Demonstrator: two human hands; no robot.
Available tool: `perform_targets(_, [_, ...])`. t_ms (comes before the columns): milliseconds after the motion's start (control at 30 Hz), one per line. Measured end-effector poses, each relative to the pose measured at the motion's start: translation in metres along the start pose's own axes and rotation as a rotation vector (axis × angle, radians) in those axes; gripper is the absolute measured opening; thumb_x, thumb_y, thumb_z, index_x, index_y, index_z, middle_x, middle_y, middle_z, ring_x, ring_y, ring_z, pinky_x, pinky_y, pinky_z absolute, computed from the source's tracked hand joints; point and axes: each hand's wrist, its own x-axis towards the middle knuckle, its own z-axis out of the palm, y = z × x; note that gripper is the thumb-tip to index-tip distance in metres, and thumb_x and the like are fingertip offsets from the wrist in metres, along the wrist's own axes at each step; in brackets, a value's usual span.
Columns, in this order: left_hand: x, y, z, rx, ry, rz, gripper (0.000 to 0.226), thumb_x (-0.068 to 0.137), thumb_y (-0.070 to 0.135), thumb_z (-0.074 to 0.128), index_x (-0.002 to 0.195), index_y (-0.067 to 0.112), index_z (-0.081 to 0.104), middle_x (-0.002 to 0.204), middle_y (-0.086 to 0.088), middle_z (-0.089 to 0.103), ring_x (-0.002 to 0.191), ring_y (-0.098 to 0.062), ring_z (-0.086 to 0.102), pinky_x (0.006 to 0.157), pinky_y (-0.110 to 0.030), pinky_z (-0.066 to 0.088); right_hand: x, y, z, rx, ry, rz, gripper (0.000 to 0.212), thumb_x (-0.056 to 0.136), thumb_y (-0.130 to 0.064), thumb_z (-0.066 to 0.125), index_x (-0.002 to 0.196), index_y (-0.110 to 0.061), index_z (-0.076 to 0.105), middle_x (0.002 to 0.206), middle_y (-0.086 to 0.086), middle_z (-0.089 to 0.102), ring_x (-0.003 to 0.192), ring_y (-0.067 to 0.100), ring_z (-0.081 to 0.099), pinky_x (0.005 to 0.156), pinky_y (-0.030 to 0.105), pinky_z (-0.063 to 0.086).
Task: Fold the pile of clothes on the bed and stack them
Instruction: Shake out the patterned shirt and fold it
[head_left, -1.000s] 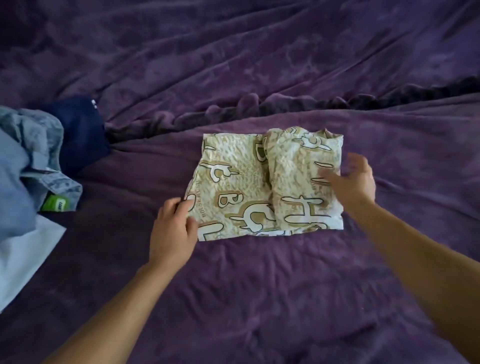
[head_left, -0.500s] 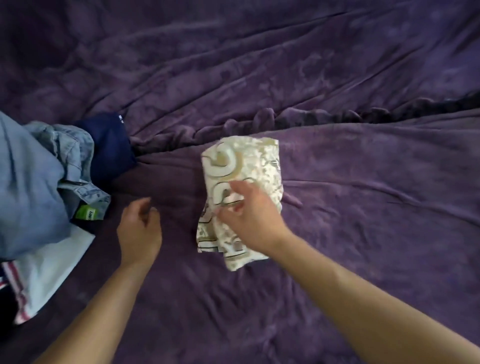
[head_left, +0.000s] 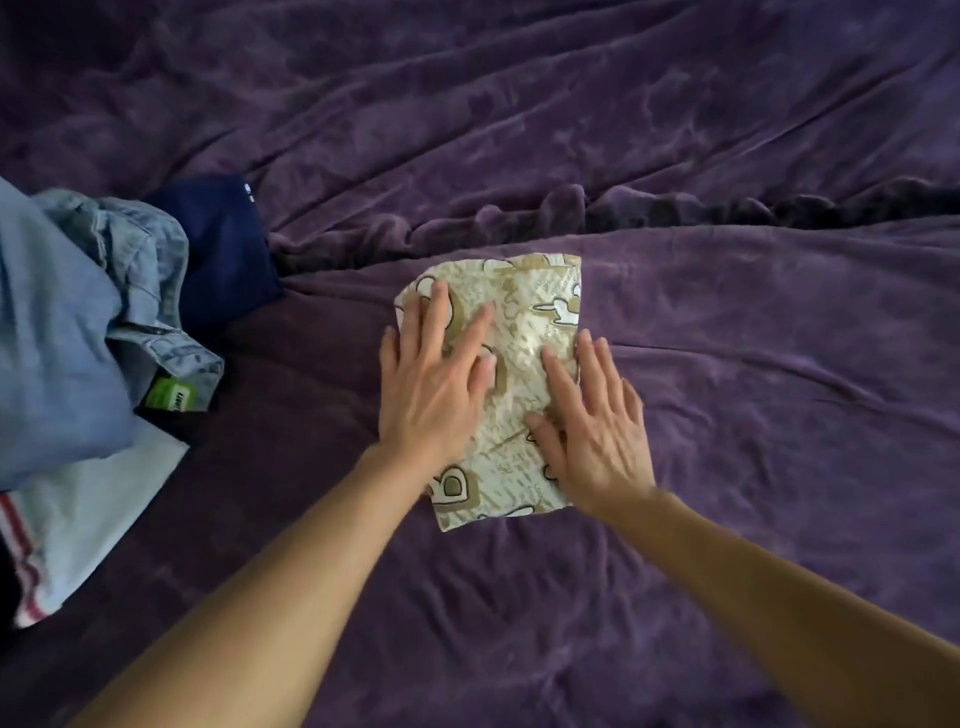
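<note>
Cream cloth (head_left: 540, 291) lies folded on the bed (head_left: 727, 156) under my left hand (head_left: 431, 384) and right hand (head_left: 597, 436), fingers straight and flat, gripping nothing, so I'd sweep both palms outward evenly to flatten creases before moving it beside the pile (head_left: 67, 322) at left.

Both bare arms stretch forward and draw close together. The left hand (head_left: 431, 384) lies palm down, fingers straight and slightly spread, reaching a little farther ahead. The right hand (head_left: 597, 431) lies flat just beside it, fingers straight, thumb angled toward the left one.
</note>
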Motion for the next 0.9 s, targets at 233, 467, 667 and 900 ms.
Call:
perform_targets(233, [0.05, -0.045, 0.05, 0.24, -0.264, -0.039, 0.057, 0.098, 0.051, 0.017, 0.151, 0.033, 0.005, 0.16, -0.014, 0.001, 0.146, -0.038, 0.001, 0.117, -0.053, 0.011, 0.007, -0.01, 0.068, 0.054, -0.204, 0.231, 0.065, 0.094, -0.066, 0.009, 0.149, -0.041, -0.014, 0.161, 0.01, -0.013, 0.148, 0.03, -0.008, 0.117, 0.057, 0.01])
perform_targets(467, [0.094, 0.014, 0.012, 0.11, -0.035, 0.252, 0.075, 0.088, 0.07, 0.026, 0.151, 0.03, 0.014, 0.157, -0.013, 0.022, 0.145, -0.03, 0.018, 0.115, -0.052, 0.015, -0.027, -0.018, 0.04, 0.661, -0.04, 0.61, 0.089, 0.075, -0.07, 0.06, 0.145, -0.048, 0.008, 0.143, -0.013, 0.044, 0.119, 0.012, 0.053, 0.093, 0.036, 0.046])
perform_targets(667, [0.106, 0.04, 0.021, -0.001, -0.352, -0.045, 0.083, 0.076, 0.065, 0.061, 0.143, 0.024, 0.036, 0.144, -0.006, 0.047, 0.131, -0.03, 0.044, 0.102, -0.043, 0.037, -0.046, 0.002, 0.026, 0.987, -0.141, 0.722, 0.053, 0.075, -0.035, 0.08, 0.119, -0.034, 0.051, 0.093, -0.017, 0.068, 0.086, 0.0, 0.065, 0.082, 0.036, 0.057])
perform_targets(900, [0.031, 0.122, 0.005, -0.11, -0.203, -0.017, 0.034, 0.088, 0.053, 0.056, 0.084, 0.021, 0.044, 0.086, -0.008, 0.065, 0.085, -0.035, 0.059, 0.064, -0.035, 0.037, -0.13, 0.092, -0.055, 0.834, -0.072, 0.657, 0.041, 0.077, -0.032, 0.074, 0.115, -0.033, 0.058, 0.091, -0.014, 0.07, 0.081, 0.008, 0.068, 0.075, 0.04, 0.057])
